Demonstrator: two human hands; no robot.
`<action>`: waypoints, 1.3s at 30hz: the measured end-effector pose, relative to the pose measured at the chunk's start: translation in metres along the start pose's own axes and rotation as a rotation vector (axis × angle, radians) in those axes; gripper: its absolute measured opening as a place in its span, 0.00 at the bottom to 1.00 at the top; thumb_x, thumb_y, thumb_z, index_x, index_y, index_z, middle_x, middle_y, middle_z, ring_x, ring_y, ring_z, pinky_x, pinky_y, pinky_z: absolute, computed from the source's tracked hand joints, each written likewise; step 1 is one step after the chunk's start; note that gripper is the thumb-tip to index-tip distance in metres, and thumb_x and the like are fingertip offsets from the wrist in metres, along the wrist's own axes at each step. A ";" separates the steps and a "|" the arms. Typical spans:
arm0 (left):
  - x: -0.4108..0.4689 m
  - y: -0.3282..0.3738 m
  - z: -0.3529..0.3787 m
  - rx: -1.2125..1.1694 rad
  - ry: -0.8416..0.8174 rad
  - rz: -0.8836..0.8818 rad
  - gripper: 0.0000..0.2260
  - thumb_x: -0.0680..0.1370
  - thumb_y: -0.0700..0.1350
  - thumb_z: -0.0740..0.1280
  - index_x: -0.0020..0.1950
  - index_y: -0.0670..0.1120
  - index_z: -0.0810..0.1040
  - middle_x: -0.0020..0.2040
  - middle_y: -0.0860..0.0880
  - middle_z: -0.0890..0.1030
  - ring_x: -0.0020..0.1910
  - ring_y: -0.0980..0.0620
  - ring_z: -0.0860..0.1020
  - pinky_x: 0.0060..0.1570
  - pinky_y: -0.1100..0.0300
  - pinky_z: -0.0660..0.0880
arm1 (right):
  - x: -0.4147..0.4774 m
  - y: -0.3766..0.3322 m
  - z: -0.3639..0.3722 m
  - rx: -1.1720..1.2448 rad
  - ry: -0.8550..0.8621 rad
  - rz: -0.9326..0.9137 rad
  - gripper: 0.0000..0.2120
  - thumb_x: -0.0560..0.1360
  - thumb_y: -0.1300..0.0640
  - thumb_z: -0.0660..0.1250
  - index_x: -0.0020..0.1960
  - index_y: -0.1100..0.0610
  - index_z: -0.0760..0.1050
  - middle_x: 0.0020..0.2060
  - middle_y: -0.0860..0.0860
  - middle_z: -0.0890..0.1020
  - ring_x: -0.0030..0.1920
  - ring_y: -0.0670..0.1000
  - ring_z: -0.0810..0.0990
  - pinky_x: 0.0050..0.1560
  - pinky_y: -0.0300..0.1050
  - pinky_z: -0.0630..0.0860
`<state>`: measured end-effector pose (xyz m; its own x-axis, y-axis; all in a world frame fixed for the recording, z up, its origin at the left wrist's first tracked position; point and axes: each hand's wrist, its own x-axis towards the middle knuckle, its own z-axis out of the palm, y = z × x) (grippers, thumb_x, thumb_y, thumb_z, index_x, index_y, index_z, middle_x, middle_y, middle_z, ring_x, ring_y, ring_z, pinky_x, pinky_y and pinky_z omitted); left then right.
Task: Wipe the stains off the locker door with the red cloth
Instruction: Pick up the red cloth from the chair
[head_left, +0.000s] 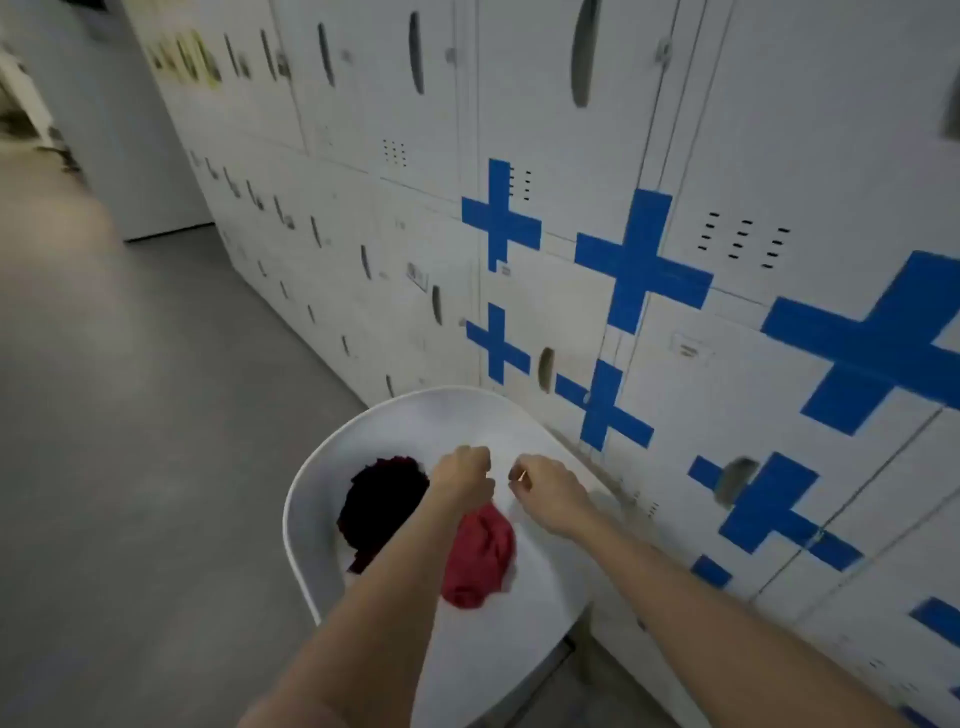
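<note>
A red cloth (480, 556) hangs bunched from my left hand (465, 478), which is shut on its top just above the seat of a white chair (311, 499). My right hand (550, 488) hovers right beside the left with its fingers curled in; a thin pale sliver shows at the fingertips, too small to identify. The white locker doors (561, 312) stand on the right, marked with blue tape crosses (641, 260). Greyish smears (621, 486) show low on a door behind the chair.
A dark maroon cloth (382, 506) lies crumpled on the chair seat, left of the red one. The chair stands close against the lockers. Grey floor (130, 441) stretches along the locker row to the left, with a white wall (140, 156) at the far end.
</note>
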<state>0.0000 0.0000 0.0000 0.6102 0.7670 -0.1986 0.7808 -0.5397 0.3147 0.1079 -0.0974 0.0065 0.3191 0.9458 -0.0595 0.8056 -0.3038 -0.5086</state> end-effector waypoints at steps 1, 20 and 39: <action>-0.001 -0.006 0.011 0.027 -0.059 -0.043 0.17 0.77 0.50 0.63 0.64 0.44 0.72 0.63 0.43 0.74 0.61 0.42 0.74 0.57 0.52 0.71 | 0.002 0.000 0.014 -0.013 -0.030 0.020 0.10 0.78 0.56 0.60 0.55 0.58 0.75 0.53 0.54 0.79 0.53 0.55 0.77 0.51 0.47 0.72; 0.019 0.067 -0.056 -0.298 -0.125 0.158 0.15 0.73 0.43 0.69 0.59 0.50 0.76 0.58 0.46 0.77 0.54 0.46 0.75 0.52 0.55 0.74 | -0.024 0.032 -0.074 0.578 0.147 0.305 0.16 0.81 0.44 0.49 0.56 0.52 0.70 0.53 0.50 0.75 0.52 0.50 0.73 0.55 0.48 0.69; -0.062 0.392 -0.151 -0.376 0.336 0.893 0.16 0.81 0.57 0.54 0.60 0.52 0.76 0.66 0.48 0.71 0.67 0.47 0.66 0.67 0.47 0.63 | -0.181 0.070 -0.318 1.955 0.732 0.032 0.08 0.78 0.55 0.63 0.56 0.56 0.74 0.55 0.59 0.80 0.57 0.60 0.78 0.63 0.64 0.70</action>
<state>0.2480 -0.2063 0.2756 0.8340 0.2270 0.5029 -0.0681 -0.8621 0.5021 0.2650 -0.3257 0.2549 0.8076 0.5865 -0.0613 -0.5082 0.6395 -0.5768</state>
